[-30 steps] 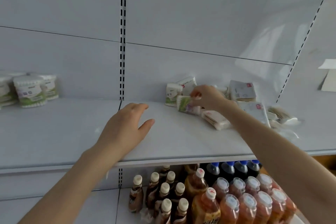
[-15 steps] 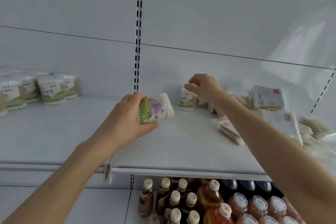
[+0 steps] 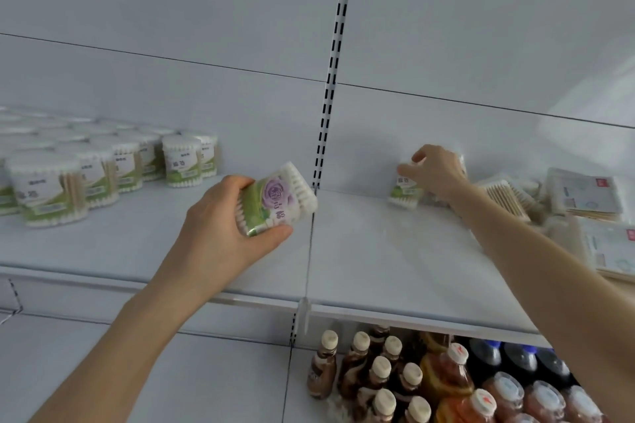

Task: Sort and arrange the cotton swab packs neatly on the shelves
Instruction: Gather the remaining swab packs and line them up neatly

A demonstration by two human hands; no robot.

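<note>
My left hand (image 3: 220, 233) grips a green cotton swab pack with a purple rose label (image 3: 275, 199), held tilted above the white shelf (image 3: 378, 261) near the upright slotted post. My right hand (image 3: 436, 172) reaches to the back of the shelf and curls over a round green-labelled swab tub (image 3: 403, 191) standing there. Several matching round tubs (image 3: 51, 192) stand in rows on the shelf's left part. Flat swab packs with red tags (image 3: 584, 196) lie jumbled at the right.
A slotted upright post (image 3: 330, 79) splits the back wall. Below the shelf stand brown bottles (image 3: 360, 364), orange drink bottles (image 3: 453, 374) and dark bottles with blue caps (image 3: 515, 357). A lower white shelf (image 3: 206, 381) lies at the bottom left.
The pack passed from my right hand to my left, which now holds it near the post. My right hand went back to the pile and onto a round tub. My view has shifted left.
</note>
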